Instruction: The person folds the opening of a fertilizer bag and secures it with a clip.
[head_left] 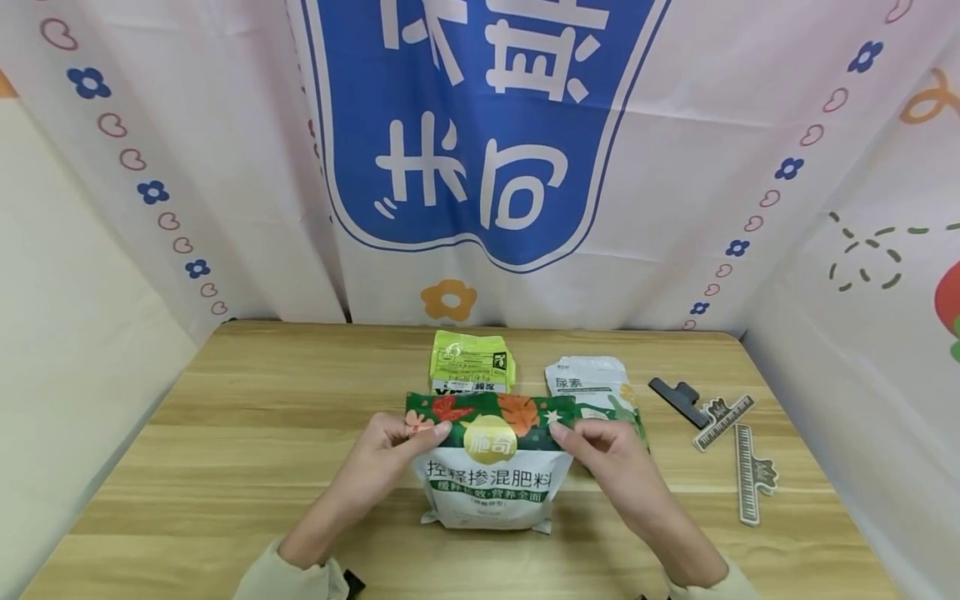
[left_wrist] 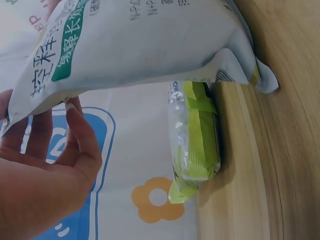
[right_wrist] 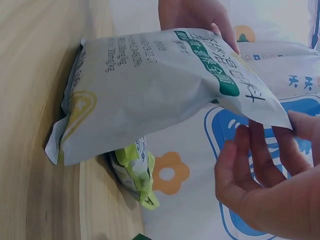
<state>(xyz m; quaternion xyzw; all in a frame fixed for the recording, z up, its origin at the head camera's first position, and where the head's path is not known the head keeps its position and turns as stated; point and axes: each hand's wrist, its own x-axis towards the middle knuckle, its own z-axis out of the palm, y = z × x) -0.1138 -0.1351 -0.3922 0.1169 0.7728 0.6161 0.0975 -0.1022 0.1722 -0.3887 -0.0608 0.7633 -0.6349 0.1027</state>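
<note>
A white fertilizer bag (head_left: 487,510) with a green printed top band stands upright on the table, its front turned to me. My left hand (head_left: 381,457) pinches the band's left end, thumb in front and fingers behind. At the other end, my right hand (head_left: 617,467) pinches the band in the same way. Both wrist views show the bag's full, rounded body from the side, with the left hand (left_wrist: 55,160) and the right hand (right_wrist: 270,180) at its top edge. Whether the top is sealed cannot be told.
Behind the bag lies a yellow-green packet (head_left: 471,354). A white and green packet (head_left: 588,379) is back right, partly behind the right hand. Farther right are a black clip (head_left: 678,402) and two ruler-like clips with piano-key patterns (head_left: 723,422). A printed curtain (head_left: 675,208) hangs behind the wooden table (head_left: 247,433).
</note>
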